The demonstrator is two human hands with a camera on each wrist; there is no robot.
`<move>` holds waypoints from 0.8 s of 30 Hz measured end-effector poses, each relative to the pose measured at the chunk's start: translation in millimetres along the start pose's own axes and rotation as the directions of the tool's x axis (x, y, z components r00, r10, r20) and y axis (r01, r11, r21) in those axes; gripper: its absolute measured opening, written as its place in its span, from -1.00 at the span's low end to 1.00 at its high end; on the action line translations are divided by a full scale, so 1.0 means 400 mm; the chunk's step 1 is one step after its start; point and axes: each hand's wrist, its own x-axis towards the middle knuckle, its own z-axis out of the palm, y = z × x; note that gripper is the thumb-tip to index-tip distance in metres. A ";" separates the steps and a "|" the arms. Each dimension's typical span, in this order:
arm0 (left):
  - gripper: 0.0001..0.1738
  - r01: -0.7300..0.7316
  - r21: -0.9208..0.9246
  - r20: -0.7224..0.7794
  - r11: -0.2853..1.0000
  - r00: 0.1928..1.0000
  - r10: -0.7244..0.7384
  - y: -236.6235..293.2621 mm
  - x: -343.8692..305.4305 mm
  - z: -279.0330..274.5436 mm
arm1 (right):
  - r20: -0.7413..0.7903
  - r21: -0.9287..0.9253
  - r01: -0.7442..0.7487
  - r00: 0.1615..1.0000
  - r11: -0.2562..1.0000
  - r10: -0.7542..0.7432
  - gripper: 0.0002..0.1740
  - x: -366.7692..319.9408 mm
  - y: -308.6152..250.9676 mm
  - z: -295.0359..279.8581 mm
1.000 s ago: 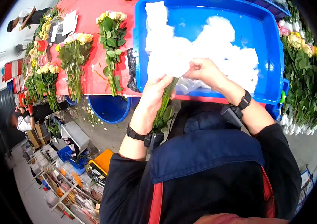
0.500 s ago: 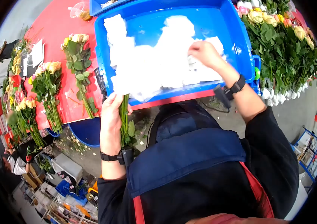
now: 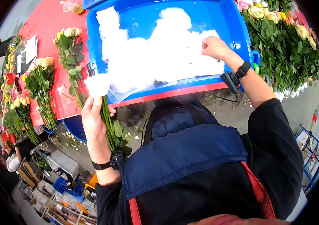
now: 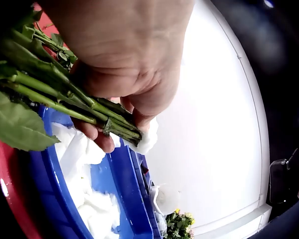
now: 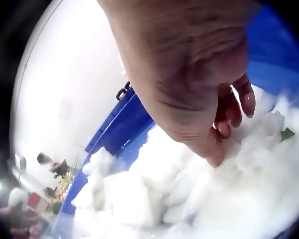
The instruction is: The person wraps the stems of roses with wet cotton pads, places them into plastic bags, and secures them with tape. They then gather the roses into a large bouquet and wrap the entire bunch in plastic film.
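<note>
My left hand point(image 3: 95, 122) grips a bundle of green stems point(image 3: 109, 125) near the cut ends. A white cotton-like wad point(image 3: 98, 84) sits at those ends; the left wrist view shows the wad point(image 4: 148, 138) against the fingers of my left hand point(image 4: 134, 64), beyond the stem tips point(image 4: 124, 127). My right hand point(image 3: 216, 48) is over the right part of the white wads point(image 3: 174, 48) in the blue tub. In the right wrist view, the thumb and bent fingers of my right hand point(image 5: 189, 84) touch the white material point(image 5: 199, 189); whether they pinch it is unclear.
The blue tub point(image 3: 225, 22) stands on the red table point(image 3: 47, 22). Flower bouquets point(image 3: 41, 86) lie left of it, and a large heap of flowers point(image 3: 279, 48) is at the right. A blue bucket point(image 3: 75, 127) stands below the table edge.
The head view has shifted. My left hand has moved left, away from the tub, with the stems and wad. My right hand has separated from it and moved to the wads at the right.
</note>
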 end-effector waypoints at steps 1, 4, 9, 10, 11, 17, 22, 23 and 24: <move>-0.69 -0.021 0.007 -0.008 1.000 1.000 0.021 0.007 -0.006 0.004 | 0.035 0.166 0.002 0.999 0.986 -0.008 -0.77 -0.004 0.009 -0.006; -0.69 -0.054 0.008 0.005 0.999 0.999 0.054 0.025 -0.020 0.012 | 0.094 0.659 -0.048 0.995 0.750 -0.019 -0.80 -0.028 0.027 -0.046; -0.67 -0.004 -0.104 0.155 0.995 0.988 0.020 0.037 -0.015 0.054 | 0.121 0.882 -0.170 0.983 0.439 0.138 -0.85 -0.052 0.045 -0.051; -0.67 0.033 -0.149 0.174 0.988 0.985 -0.007 0.032 -0.011 0.064 | 0.099 0.862 -0.167 0.982 0.478 0.163 -0.84 -0.049 0.048 -0.049; -0.67 0.057 -0.172 0.208 0.983 0.978 -0.021 0.024 -0.007 0.072 | 0.064 0.791 -0.157 0.982 0.592 0.175 -0.82 -0.047 0.051 -0.050; -0.66 0.246 -0.234 0.371 0.941 0.917 -0.147 -0.013 0.021 0.115 | -0.055 0.474 -0.111 0.986 0.873 0.156 -0.71 -0.054 0.098 -0.028; -0.58 0.425 -0.278 0.540 0.862 0.811 -0.225 -0.066 0.058 0.089 | -0.367 0.712 0.259 0.930 0.653 0.031 -0.77 -0.084 -0.018 -0.056; -0.58 0.459 -0.293 0.537 0.839 0.805 -0.253 -0.071 0.064 0.087 | -0.353 0.750 0.235 0.933 0.619 0.074 -0.75 -0.107 -0.088 -0.097; -0.59 0.493 -0.309 0.540 0.813 0.795 -0.277 -0.075 0.071 0.088 | -0.339 0.782 0.210 0.933 0.587 0.119 -0.72 -0.133 -0.167 -0.129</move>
